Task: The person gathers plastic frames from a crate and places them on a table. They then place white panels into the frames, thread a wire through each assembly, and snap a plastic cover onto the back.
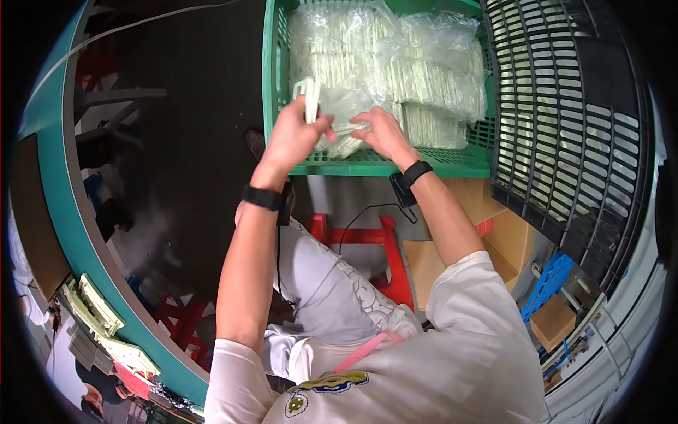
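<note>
My left hand [296, 134] is closed around a few pale, flat plastic frame pieces [311, 99], which stand up from its fingers over the near left of a green crate [339, 169]. Just to the right, my right hand [385, 136] has its fingers curled at a crumpled clear plastic bag [346, 102]. Between the two hands, more pale strips [346, 146] show at the bag, partly hidden by the film and fingers. Behind them, clear bags packed with rows of similar pale pieces [424, 81] fill the crate.
A black slatted crate [558, 106] leans at the right, with pale pieces behind its bars. Below stand a red stool [388, 261] and an open cardboard box [508, 240]. A teal-edged table [106, 283] curves along the left, bearing pale parts [102, 311]. A person sits beyond it.
</note>
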{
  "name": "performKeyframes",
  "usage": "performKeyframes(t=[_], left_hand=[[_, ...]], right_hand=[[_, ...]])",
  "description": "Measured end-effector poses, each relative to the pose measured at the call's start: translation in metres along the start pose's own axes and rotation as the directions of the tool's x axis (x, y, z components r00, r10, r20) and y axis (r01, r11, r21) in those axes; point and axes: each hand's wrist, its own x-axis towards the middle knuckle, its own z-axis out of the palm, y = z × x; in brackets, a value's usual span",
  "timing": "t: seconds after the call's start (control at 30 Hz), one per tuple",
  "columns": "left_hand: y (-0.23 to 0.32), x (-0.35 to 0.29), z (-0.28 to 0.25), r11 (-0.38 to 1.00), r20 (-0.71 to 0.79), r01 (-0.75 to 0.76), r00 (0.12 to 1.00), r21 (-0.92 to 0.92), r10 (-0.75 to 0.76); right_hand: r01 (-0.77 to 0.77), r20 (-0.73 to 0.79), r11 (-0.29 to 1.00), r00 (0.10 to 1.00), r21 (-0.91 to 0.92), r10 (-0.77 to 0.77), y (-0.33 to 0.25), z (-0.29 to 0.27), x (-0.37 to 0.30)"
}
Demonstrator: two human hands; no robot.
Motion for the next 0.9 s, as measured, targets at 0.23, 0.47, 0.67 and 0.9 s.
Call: performKeyframes(t=[0.23, 0.47, 0.67, 0.9], left_hand=[[-0.072, 0.041, 0.035, 0.883, -0.008, -0.15, 0.985, 0.444, 0.172], [-0.065, 0.036, 0.051, 0.822, 0.138, -0.142, 0.987, 0.552, 0.078], [-0.062, 0.033, 0.069, 0.818, 0.041, -0.313, 0.941, 0.483, 0.336], [-0.062, 0.032, 0.059, 0.857, -0.036, -0.253, 0.953, 0.449, 0.3]], right_hand=[[0.024, -0.04, 0.994, 0.999, 0.108, -0.02, -0.006, -0.001, 0.007], [-0.234, 0.018, 0.911, 0.97, 0.34, 0.242, -0.023, -0.017, 0.002], [-0.326, 0.075, 0.758, 0.935, 0.565, 0.347, -0.027, -0.023, 0.002], [-0.331, 0.274, 0.638, 0.943, 0.696, 0.19, -0.013, -0.04, 0.008]])
